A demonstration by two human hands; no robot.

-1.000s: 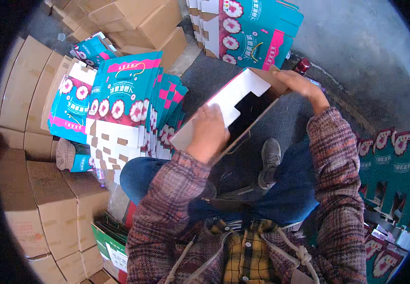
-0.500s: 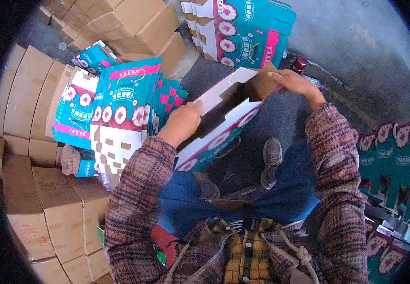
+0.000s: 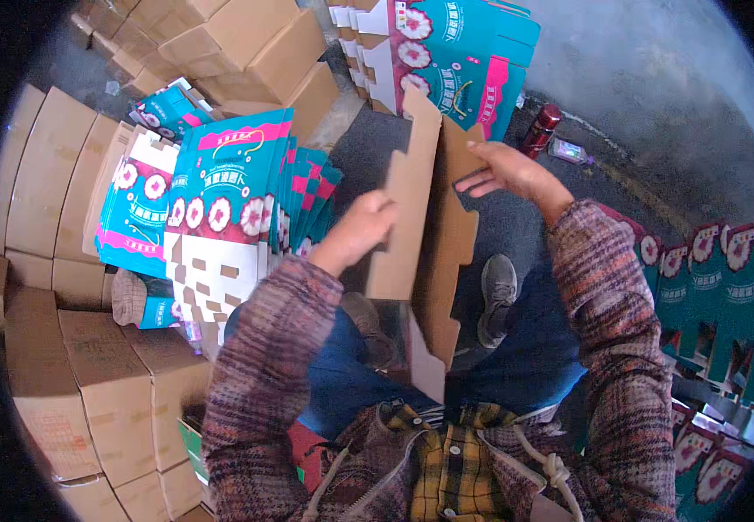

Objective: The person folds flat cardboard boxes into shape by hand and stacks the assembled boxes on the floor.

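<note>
A folding carton (image 3: 403,226) stands tilted between my hands, above the floor and my legs. Its plain brown inner faces and notched flaps are turned up, and its printed outside is hidden. My left hand (image 3: 358,233) has curled fingers at the left flap's edge; slight motion blur softens them. Beside the right panel (image 3: 457,174), my right hand (image 3: 516,177) has its thumb and fingers apart, the fingertips close to that panel's edge.
Flat teal printed cartons (image 3: 225,187) lean in a stack at the left, with more cartons (image 3: 473,52) at the far side. Brown boxes (image 3: 107,383) pile up on the left. A red bottle (image 3: 542,129) stands by the wall. Teal cartons (image 3: 716,278) line the right.
The carton has turned so its brown flaps face up instead of the printed side. The right fingers have come off the corner and spread. The left hand has moved slightly right.
</note>
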